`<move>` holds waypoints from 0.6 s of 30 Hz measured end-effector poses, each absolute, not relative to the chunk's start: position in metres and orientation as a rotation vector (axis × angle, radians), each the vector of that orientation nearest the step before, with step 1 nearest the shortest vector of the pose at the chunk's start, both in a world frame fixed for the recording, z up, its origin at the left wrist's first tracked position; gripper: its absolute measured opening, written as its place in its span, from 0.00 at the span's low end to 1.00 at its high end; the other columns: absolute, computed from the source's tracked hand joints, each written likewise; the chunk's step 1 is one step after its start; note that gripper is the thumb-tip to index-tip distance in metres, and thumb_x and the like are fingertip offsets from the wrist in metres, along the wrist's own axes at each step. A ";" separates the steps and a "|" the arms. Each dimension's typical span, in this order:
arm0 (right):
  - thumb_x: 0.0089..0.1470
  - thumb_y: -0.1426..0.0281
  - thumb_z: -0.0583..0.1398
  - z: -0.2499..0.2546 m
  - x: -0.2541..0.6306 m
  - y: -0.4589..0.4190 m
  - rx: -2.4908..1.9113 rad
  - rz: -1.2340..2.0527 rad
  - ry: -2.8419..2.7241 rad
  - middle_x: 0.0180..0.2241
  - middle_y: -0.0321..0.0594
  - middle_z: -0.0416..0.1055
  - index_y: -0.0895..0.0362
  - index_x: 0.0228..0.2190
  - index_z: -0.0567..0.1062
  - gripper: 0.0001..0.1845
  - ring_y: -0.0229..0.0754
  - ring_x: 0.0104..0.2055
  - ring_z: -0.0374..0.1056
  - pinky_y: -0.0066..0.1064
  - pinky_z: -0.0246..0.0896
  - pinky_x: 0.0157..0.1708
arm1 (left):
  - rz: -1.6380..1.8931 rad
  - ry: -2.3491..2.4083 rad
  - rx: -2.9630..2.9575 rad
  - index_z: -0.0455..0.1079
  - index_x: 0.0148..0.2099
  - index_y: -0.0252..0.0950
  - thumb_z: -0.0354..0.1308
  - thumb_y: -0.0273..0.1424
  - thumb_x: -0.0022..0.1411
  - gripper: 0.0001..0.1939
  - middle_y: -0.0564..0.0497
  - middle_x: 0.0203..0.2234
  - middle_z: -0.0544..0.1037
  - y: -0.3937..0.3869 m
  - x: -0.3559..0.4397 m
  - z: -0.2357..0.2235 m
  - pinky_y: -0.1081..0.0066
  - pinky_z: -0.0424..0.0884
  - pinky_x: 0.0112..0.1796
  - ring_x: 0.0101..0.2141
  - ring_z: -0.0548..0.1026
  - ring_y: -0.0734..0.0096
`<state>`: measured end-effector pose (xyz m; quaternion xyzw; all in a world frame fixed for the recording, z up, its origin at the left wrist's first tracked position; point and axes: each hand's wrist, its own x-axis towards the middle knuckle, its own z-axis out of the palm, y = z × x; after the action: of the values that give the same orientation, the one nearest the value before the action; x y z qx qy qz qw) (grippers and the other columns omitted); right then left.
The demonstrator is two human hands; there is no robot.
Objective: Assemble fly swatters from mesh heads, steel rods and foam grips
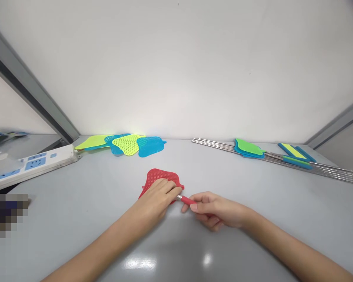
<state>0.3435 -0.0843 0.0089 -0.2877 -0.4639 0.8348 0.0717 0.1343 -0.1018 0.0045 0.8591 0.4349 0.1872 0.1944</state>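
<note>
A red perforated fly swatter head (161,174) lies in the middle of the grey table, and red edges beneath hint at another one under it. My left hand (160,194) rests over the swatter head with fingers curled and gripping at its right side, hiding much of it. Between thumb and fingers, my right hand (208,209) pinches a red handle (187,200). A short silver metal end (179,197) sticks out of the handle and reaches the left hand's fingertips. Where that metal meets the swatter head is hidden by the fingers.
Yellow swatter heads (126,144) and blue swatter heads (151,146) overlap along the back left. Back right, metal rods (214,145) lie with a green swatter head (248,146) and blue and yellow handles (295,152). A white power strip (57,154) sits at left.
</note>
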 end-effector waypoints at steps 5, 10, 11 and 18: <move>0.49 0.57 0.53 0.011 0.350 -0.078 -0.954 2.354 -1.559 0.19 0.28 0.47 0.59 0.36 0.68 0.19 0.25 0.15 0.38 0.21 0.31 0.12 | 0.527 1.253 2.326 0.65 0.45 0.42 0.42 0.26 0.59 0.15 0.49 0.34 0.69 -0.105 0.137 0.004 0.67 0.58 0.36 0.36 0.63 0.64; 0.47 0.58 0.55 0.009 0.350 -0.076 -1.035 2.053 -1.708 0.18 0.29 0.49 0.60 0.32 0.71 0.18 0.25 0.15 0.39 0.22 0.32 0.12 | 0.483 1.282 2.317 0.66 0.41 0.42 0.42 0.25 0.58 0.14 0.51 0.31 0.69 -0.105 0.136 0.008 0.70 0.57 0.33 0.32 0.64 0.66; 0.47 0.57 0.55 0.008 0.350 -0.075 -1.042 2.009 -1.725 0.18 0.29 0.49 0.60 0.31 0.71 0.18 0.25 0.15 0.39 0.22 0.32 0.12 | 0.515 1.279 2.300 0.66 0.39 0.41 0.43 0.24 0.58 0.13 0.51 0.29 0.69 -0.106 0.136 0.009 0.71 0.56 0.32 0.31 0.64 0.66; 0.48 0.57 0.54 0.008 0.352 -0.074 -1.032 1.941 -1.883 0.17 0.29 0.50 0.61 0.34 0.73 0.21 0.26 0.16 0.41 0.22 0.36 0.13 | 0.678 1.202 2.207 0.64 0.27 0.39 0.45 0.24 0.56 0.10 0.53 0.21 0.67 -0.114 0.141 0.009 0.73 0.55 0.27 0.24 0.64 0.69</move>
<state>0.3521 -0.0739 0.0083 -0.3538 -0.6456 0.6655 0.1232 0.1406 -0.1136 0.0095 0.8172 0.4452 0.2512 0.2661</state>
